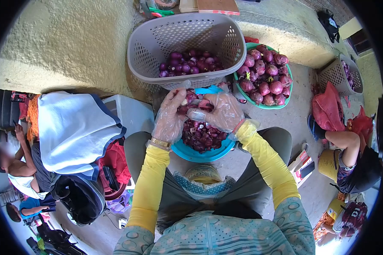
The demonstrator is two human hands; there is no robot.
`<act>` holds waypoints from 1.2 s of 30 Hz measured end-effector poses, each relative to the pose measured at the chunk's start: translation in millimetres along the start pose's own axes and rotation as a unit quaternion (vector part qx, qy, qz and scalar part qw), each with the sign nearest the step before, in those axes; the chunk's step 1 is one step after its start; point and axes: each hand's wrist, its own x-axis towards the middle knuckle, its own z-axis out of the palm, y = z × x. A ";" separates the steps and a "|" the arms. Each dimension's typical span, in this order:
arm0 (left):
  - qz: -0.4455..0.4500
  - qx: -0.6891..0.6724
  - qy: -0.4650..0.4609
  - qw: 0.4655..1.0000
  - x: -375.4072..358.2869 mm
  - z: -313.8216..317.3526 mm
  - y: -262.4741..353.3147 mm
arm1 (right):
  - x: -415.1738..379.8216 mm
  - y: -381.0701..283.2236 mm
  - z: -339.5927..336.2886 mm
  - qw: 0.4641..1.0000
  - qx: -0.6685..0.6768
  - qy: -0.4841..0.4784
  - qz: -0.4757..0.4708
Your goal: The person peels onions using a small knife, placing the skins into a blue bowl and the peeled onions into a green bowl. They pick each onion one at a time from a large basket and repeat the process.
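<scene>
Holds a red onion (205,104) over a blue basin (202,158)

Pinches it between gloved left hand (171,114) and right hand (224,111), fingers curled in narrow, above loose skins (203,138); has, farther off, a grey basket (142,44) of peeled onions (189,66) beside a green basin (271,106) of unpeeled onions (270,76)

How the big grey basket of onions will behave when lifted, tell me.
The grey basket will probably keep its shape but flex slightly, since its walls look like thin, perforated plastic. The onions sit low, so it seems unlikely to tip easily. They look round and smooth, so tilting would likely set them rolling.
</scene>
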 end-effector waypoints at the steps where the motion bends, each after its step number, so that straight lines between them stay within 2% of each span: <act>1: 0.000 0.004 0.000 1.000 0.5 -1.3 -1.4 | -0.2 0.1 0.7 1.000 0.000 0.000 0.001; 4: 0.003 0.007 0.019 1.000 0.1 3.5 -1.5 | -0.5 1.4 5.1 1.000 -0.008 0.005 0.011; 11: 0.017 0.050 0.073 0.996 -2.5 5.3 -5.1 | -2.1 2.3 10.1 0.998 -0.045 0.019 -0.035; 16: 0.004 0.058 0.053 0.997 -3.8 4.6 -2.5 | -1.3 1.2 4.0 0.996 -0.053 0.011 -0.065; 18: -0.014 0.045 0.043 0.998 -4.9 3.0 -2.4 | -0.9 3.4 0.3 0.994 -0.057 -0.048 -0.086; 20: 0.038 0.137 0.010 0.990 -7.0 0.0 -4.0 | -1.3 5.4 -2.0 0.990 -0.073 -0.059 -0.106; 21: 0.038 0.137 0.009 0.990 -7.9 -0.4 -5.0 | -2.0 6.1 -2.9 0.985 -0.090 -0.071 -0.126; 25: 0.023 0.099 0.041 0.994 -4.5 -9.6 -5.9 | -3.7 5.8 -3.6 0.975 -0.125 -0.105 -0.148; 30: 0.011 0.104 0.035 0.994 -1.4 -10.8 -2.9 | -7.1 12.6 3.6 0.949 -0.157 -0.221 -0.162; 32: -0.016 -0.069 0.057 0.996 -0.2 -10.1 -1.9 | -11.1 10.8 6.7 0.944 -0.156 -0.246 -0.152; 33: -0.015 -0.069 0.057 0.996 0.3 -10.1 -1.5 | -12.4 10.2 8.3 0.939 -0.155 -0.272 -0.142; 35: -0.031 -0.087 0.066 0.993 0.9 -10.6 0.0 | -11.0 11.1 10.5 0.936 -0.170 -0.277 -0.136; 36: -0.031 -0.087 0.067 0.993 1.5 -9.2 0.6 | -10.4 9.9 7.9 0.957 -0.136 -0.219 -0.129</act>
